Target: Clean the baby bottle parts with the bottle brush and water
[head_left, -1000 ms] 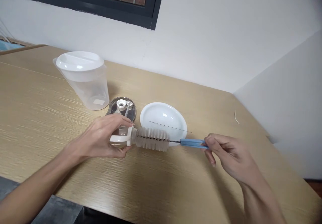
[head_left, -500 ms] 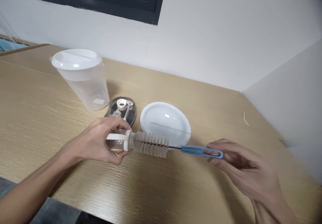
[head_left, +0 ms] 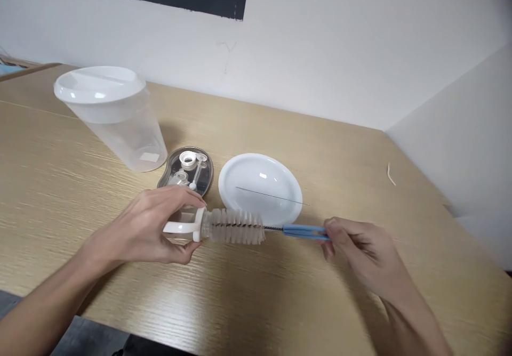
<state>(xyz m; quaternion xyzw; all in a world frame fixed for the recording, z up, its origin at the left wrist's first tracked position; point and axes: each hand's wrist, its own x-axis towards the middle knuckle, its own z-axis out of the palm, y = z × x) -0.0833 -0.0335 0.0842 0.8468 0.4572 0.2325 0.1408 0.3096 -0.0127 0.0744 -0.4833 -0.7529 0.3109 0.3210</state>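
My left hand [head_left: 160, 225] is closed around a clear baby bottle [head_left: 205, 225] with a white handle ring, its mouth turned to the right. Much of the bottle is hidden behind my fingers. In my right hand [head_left: 356, 247] is the blue handle of a bottle brush [head_left: 240, 226], pinched between thumb and fingers. The brush lies level in the air, its tip at the bottle's mouth and most of its pale bristles outside. Just behind the brush stands a white oval bowl [head_left: 260, 169] with a thin wire [head_left: 272, 195] laid across it.
A metal kidney-shaped tray [head_left: 208, 177] holds a white ring cap [head_left: 188, 159] and small clear parts. Behind it to the left stands a lidded plastic pitcher [head_left: 128, 137]. A pale strip [head_left: 391, 175] lies at the table's right; a wall borders the back.
My right hand has shifted its grip forward along the brush handle, covering the end loop. The brush and bottle stay almost as they were; the view has tipped slightly.
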